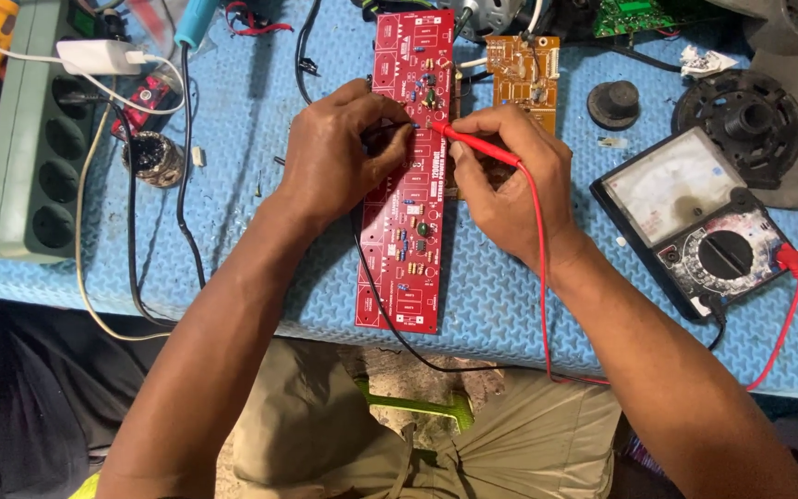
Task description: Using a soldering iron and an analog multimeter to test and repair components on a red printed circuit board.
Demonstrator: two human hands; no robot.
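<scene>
Forearms reach over a blue mat: the right hand (510,176) pinches a red probe (477,148) against the long red circuit board (405,185); the left hand (339,152), fingers curled, presses the board's left edge; an analog multimeter (695,222) lies right of it.

Two hands: left hand (339,152), right hand (510,180). Two circuit boards: one long red board (408,231) at centre, one small orange board (524,79) at 1 o'clock. One red probe (477,146). One meter (695,222) at 3 o'clock. One power strip (34,139) at 9 o'clock, one white charger (94,57) plugged in. One black knob (613,103). One blue mat (233,185).
</scene>
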